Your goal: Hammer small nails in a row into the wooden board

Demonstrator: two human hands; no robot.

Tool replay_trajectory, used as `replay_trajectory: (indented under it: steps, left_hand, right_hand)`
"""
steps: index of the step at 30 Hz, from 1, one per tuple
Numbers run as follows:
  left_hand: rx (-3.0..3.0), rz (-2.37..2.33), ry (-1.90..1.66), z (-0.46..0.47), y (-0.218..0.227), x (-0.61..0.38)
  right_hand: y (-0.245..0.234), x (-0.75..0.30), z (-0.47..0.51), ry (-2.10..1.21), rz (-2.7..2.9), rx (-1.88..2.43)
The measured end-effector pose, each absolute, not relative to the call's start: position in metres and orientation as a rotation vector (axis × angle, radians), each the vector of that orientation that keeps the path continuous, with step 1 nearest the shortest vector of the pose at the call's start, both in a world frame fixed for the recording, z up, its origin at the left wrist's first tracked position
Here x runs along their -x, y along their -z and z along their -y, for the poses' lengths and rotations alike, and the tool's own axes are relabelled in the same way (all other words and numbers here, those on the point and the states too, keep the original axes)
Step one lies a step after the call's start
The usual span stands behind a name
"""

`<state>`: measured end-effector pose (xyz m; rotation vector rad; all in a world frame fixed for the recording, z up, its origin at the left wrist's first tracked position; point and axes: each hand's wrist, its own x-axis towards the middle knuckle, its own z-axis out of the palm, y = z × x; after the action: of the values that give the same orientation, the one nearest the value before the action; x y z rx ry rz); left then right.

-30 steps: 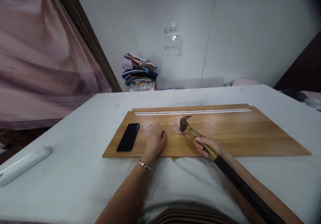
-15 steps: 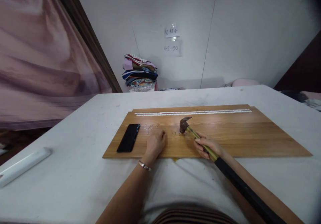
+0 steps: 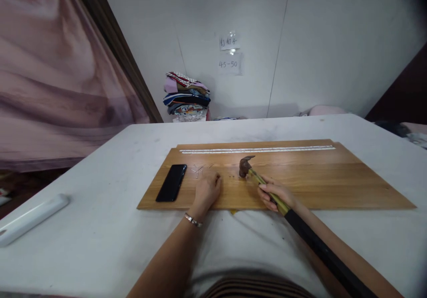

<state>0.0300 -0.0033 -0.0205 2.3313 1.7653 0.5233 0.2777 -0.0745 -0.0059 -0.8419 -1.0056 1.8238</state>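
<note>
My right hand (image 3: 275, 194) is closed around the greenish-yellow handle of a claw hammer (image 3: 284, 208), well up towards its head. The handle's black lower part runs back along my forearm. The rusty hammer head is low over the wooden board (image 3: 320, 178); whether it touches is unclear. Small dark nail heads (image 3: 231, 176) show in the board just left of it. My left hand (image 3: 207, 190) rests on the board as a loose fist, its inside hidden. Beyond that hand lie several loose thin nails (image 3: 197, 171).
A black phone (image 3: 171, 183) lies on the board's left part. Two white measuring strips (image 3: 256, 150) run along its far edge. The board rests on a white-covered table (image 3: 100, 191). A white tube-like object (image 3: 36, 218) lies at left; folded clothes (image 3: 187, 97) are stacked by the wall.
Both hands and the hammer keep practically the same places on the board. The whole view has shifted very slightly.
</note>
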Motion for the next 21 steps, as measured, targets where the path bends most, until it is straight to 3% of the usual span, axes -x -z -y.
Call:
replay_trajectory:
  steps: [21]
  left_hand:
    - [-2.338, -1.791, -0.475, 0.0037, 0.0194, -0.0303]
  right_hand:
    - [0.0048, -0.2734, 0.076, -1.765, 1.042, 0.872]
